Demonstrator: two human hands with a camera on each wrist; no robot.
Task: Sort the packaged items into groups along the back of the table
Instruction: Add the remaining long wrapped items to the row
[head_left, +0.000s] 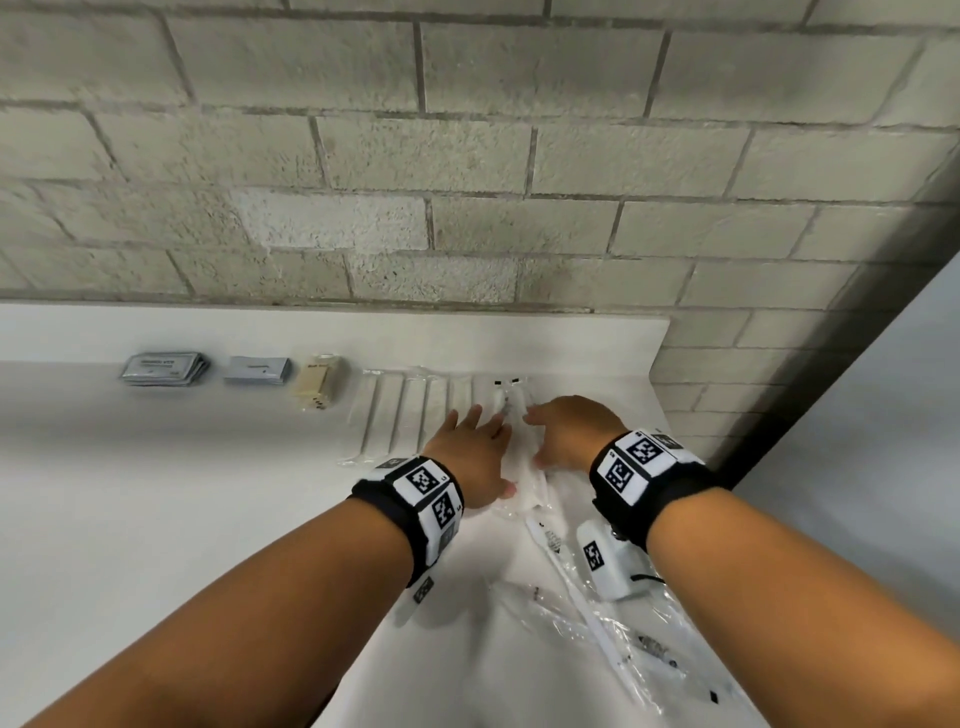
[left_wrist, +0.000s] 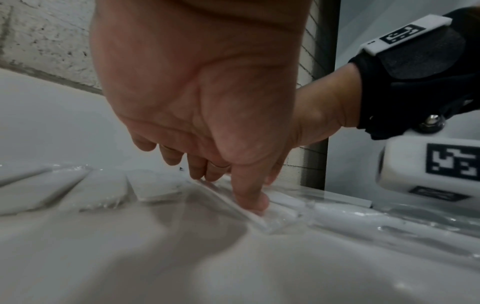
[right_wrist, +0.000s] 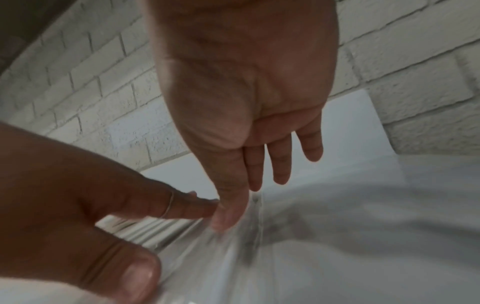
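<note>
Both hands, left hand (head_left: 475, 457) and right hand (head_left: 569, 434), were laid flat with straight fingers on the clear-wrapped packet (head_left: 519, 467), pressed just right of the wrapped row (head_left: 410, 410), apparently to align it.

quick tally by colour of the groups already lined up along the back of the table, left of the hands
dark grey flat sachet pile: 1
lighter grey flat sachet pile: 1
beige packet pile: 1
row of clear-wrapped white sticks: 1
total: 4 groups
</note>
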